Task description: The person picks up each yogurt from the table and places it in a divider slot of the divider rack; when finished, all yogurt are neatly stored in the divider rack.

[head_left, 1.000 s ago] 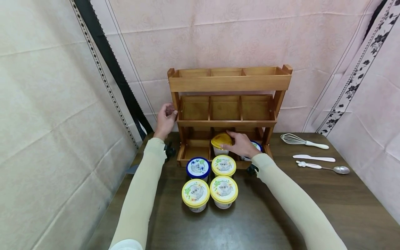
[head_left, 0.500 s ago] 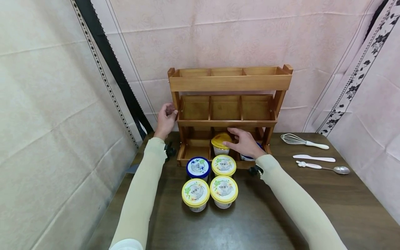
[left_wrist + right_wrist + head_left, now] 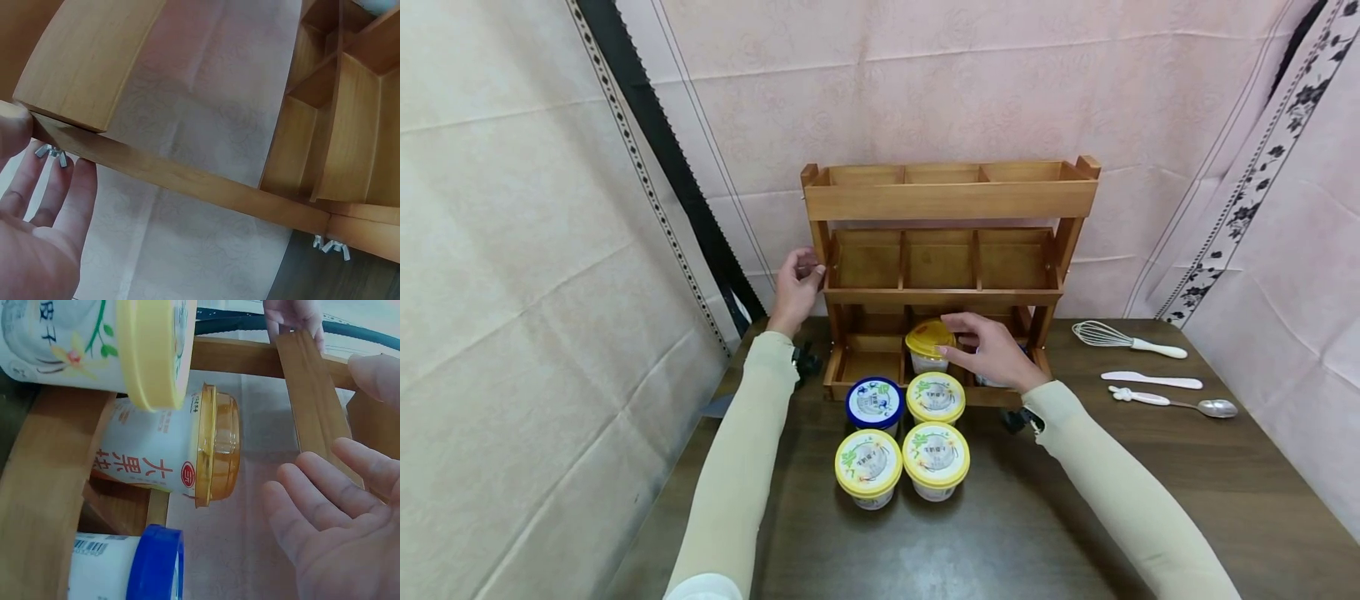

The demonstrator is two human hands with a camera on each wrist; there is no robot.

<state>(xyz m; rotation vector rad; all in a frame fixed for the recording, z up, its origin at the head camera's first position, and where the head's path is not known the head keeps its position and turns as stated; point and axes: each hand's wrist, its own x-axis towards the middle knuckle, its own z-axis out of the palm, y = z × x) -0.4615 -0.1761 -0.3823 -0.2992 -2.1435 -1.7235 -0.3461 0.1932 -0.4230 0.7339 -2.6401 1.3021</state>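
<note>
My left hand [image 3: 797,287] holds the left side post of the three-tier wooden rack [image 3: 951,200]. In the left wrist view, its thumb lies on one side of the post [image 3: 187,181] and its fingers on the other, around a wing nut [image 3: 53,154]. A cup with a domed amber lid [image 3: 928,337] stands in the bottom tier's middle compartment. Just right of that lid is my right hand [image 3: 992,350], fingers apart and holding nothing; the right wrist view shows a gap between them and the cup [image 3: 150,450]. Behind this hand, a blue-lidded cup [image 3: 156,562] sits mostly hidden in the right compartment.
In front of the rack stand three yellow-lidded cups [image 3: 936,454] and a blue-lidded cup [image 3: 876,402]. A whisk [image 3: 1123,337], a white knife [image 3: 1153,380] and a spoon [image 3: 1176,402] lie on the table at right. Cloth [image 3: 925,83] hangs behind.
My right hand has let go of the amber-lidded cup and drawn back slightly to the right. The cup stays in its compartment, and my left hand keeps its place on the post.
</note>
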